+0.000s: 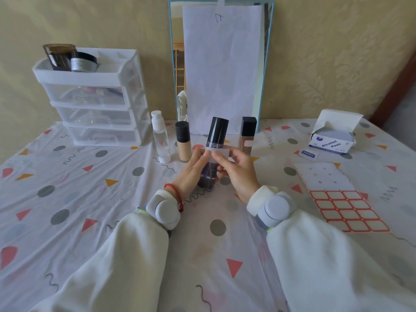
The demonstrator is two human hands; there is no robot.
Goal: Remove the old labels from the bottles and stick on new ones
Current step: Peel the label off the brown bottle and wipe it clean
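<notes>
Hands (216, 170) pinching white label (217, 152) against purple bottle (210, 174).

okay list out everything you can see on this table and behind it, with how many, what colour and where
purple bottle: 1, black cap, held upright at centre
label: 1, white, on the purple bottle below its cap
clear bottle: 1, white cap, standing left of centre
beige bottle: 1, black cap, right of the clear one
brown bottle: 1, black cap, behind the right hand
drawer unit: 1, white and clear, back left, dark jars on top
mirror: 1, blue frame, against the wall, white paper over it
alcohol pads box: 1, white, back right
sachet: 1, white, beside that box
sticker sheet: 1, red-bordered labels, right
hands: left and right, both pinching the label
</notes>
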